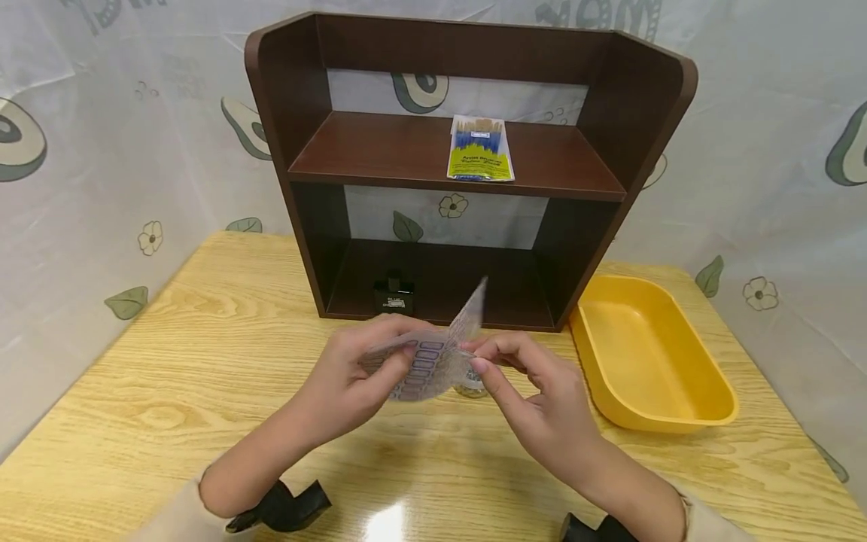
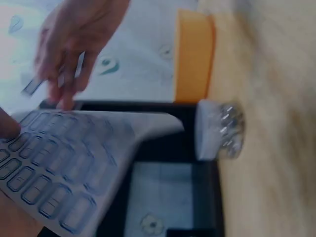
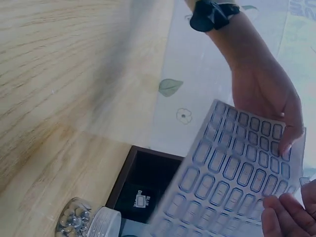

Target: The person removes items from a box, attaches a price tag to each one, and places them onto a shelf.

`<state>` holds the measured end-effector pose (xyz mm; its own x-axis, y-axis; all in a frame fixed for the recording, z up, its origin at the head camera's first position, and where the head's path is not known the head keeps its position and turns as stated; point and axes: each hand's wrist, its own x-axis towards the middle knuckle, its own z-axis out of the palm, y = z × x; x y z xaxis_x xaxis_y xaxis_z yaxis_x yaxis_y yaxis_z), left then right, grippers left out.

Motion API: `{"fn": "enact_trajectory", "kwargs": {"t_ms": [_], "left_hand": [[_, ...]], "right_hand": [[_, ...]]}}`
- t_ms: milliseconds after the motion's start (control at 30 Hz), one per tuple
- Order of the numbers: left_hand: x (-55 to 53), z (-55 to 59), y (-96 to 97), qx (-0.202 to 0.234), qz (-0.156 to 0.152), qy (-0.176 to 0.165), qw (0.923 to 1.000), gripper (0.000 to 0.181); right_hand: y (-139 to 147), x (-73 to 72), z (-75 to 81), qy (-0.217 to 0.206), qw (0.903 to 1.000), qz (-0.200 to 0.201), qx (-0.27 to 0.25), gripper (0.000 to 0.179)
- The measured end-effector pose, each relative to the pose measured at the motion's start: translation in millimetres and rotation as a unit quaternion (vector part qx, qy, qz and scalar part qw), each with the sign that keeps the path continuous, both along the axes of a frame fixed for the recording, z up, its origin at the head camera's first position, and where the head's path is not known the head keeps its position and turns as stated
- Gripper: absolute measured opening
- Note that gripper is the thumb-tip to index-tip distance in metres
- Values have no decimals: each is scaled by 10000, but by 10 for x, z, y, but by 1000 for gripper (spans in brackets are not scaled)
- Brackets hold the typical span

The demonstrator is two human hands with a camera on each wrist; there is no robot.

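A sheet of blue-bordered label stickers (image 1: 421, 365) is held up over the table, bent so part of it stands up. My left hand (image 1: 369, 369) grips its left side, thumb on the printed face. At the sheet's right edge, my right hand (image 1: 535, 391) pinches with thumb and forefinger a small label (image 2: 32, 86), seen apart from the sheet in the left wrist view. Behind the sheet is a clear jar (image 3: 74, 217) of shiny round pieces with a white lid (image 3: 104, 223); the sheet partly hides it in the head view.
A dark brown shelf unit (image 1: 454, 188) stands at the back. On it are a pack of artist brushes (image 1: 481, 149), above, and a black bottle-like item (image 1: 394, 295) bearing a small label, below. A yellow tray (image 1: 653, 361) sits at the right.
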<state>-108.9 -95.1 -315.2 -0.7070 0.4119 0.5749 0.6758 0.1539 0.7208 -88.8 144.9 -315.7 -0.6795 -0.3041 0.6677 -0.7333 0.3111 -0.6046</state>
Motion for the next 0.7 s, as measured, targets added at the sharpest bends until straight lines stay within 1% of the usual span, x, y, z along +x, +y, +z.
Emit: {"fn": "enact_trajectory", "kwargs": {"t_ms": [67,167,267,333,400,467,600,700], "left_hand": [[-24,58,-70,-17,176,-222,9996,33],[-66,113,-176,40,450,-676,9967,29],[-116,129,-268,94,657,-1111,9916,25],[-159,115,-318,-18,768,-1316,9883,24],[-210,82,-357,-316,828,-1500,9847,26],[-262,35,-389,-772,807,-1688,9793,27],[-365,-120,-453,-1752,605,-1993,9622,22],[-442,-267,-501,-2284,571,-2049,9501,20]], "right_hand": [[16,-4,-2,21,10000,-29,-60,24],[40,-15,5,74,9998,-25,-198,22],[61,-11,30,11,9997,-71,-253,18],[74,-2,45,-123,9996,-103,-242,19],[83,4,52,-243,9994,-128,-225,20],[93,2,51,-359,9990,-83,-250,19],[128,-29,29,-647,9970,93,-406,14],[169,-56,10,-898,9944,152,-541,12]]}}
